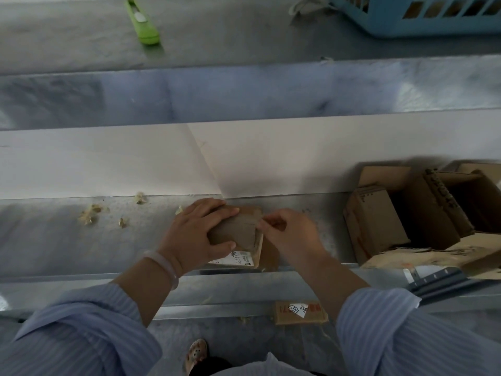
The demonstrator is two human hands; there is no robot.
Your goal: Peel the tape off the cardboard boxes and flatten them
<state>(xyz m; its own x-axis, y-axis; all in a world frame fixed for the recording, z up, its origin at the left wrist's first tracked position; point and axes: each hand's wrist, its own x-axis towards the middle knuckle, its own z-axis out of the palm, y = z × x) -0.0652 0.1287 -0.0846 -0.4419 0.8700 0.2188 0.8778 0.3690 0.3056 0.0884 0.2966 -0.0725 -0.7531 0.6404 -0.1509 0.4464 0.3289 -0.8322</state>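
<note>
A small box [240, 232] lies on the bench [54, 240]; opened cartons [406, 218] right, cutter [142, 23] behind.

Both forearms extended forward, angled inward. Left hand [198, 234] curled over small box [238, 232], fingers on top, thumb at near side. Right hand [291, 236] held just beside, thumb and forefinger pinched on box's right edge.

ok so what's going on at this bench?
A person is working on a small brown cardboard box on the grey metal bench. The left hand grips it while the right hand pinches at its right edge, apparently peeling something off; what exactly is too blurred to tell. Opened brown cardboard boxes are piled to the right; a green utility knife lies untouched on the shelf behind.
</note>
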